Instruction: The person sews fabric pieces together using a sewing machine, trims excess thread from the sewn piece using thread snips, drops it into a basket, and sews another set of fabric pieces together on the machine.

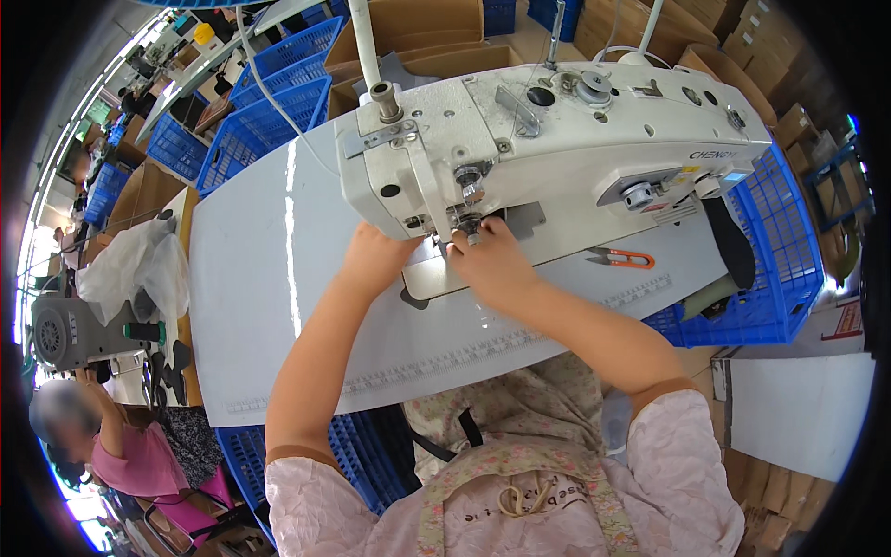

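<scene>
A white sewing machine stands on a pale table in front of me. My left hand reaches beside the needle area, its fingertips hidden under the machine head. Close by on the other side, my right hand has its fingers curled and drawn together at the presser foot. Whatever lies between those fingers is too small and covered to make out. A small dark rounded piece shows at the near edge of the machine's bed, below my hands. Orange-handled thread snips lie to the right of my right hand.
A printed ruler strip runs along the table's near side. Blue plastic crates flank the table, and cardboard boxes stand behind the machine. At far left, another person sits by a grey machine and a clear plastic bag.
</scene>
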Action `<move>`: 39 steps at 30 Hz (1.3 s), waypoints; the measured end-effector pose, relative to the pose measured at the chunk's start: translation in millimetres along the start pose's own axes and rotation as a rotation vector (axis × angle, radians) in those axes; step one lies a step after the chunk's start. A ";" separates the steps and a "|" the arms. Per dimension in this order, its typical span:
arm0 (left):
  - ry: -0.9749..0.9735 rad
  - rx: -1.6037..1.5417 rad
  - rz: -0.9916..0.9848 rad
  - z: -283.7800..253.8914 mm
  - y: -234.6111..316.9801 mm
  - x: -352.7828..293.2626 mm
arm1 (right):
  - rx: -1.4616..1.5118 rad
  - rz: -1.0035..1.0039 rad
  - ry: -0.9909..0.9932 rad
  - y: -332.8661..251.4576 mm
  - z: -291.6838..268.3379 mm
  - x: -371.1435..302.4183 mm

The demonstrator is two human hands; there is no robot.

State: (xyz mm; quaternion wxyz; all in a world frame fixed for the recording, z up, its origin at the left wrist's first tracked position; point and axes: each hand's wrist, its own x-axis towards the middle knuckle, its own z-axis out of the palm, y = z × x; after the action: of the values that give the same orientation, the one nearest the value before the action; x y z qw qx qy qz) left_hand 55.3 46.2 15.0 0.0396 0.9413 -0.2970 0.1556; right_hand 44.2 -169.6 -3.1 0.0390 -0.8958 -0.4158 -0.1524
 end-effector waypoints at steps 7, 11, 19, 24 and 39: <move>-0.122 0.215 0.136 -7.6 17.7 -20.6 | 0.017 -0.102 0.031 40.7 9.2 -0.5; -0.090 0.268 0.116 -3.2 32.5 -21.7 | 0.038 -0.070 -0.078 48.3 5.6 3.8; -0.068 0.263 0.088 -1.5 34.1 -19.8 | 0.077 -0.063 -0.030 47.2 5.0 3.5; -0.098 0.297 0.073 -0.8 42.7 -17.2 | 0.115 -0.053 -0.023 39.4 9.5 -1.6; -0.036 0.283 0.078 9.8 60.5 -7.5 | -0.039 -0.063 0.173 8.4 12.1 -1.4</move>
State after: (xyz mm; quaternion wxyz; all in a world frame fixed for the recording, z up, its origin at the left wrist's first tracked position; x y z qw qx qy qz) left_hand 17.5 -0.9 2.2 -0.1049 0.9278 -0.3093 0.1805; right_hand 52.7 -173.7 -14.6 0.0525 -0.8662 -0.4359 -0.2386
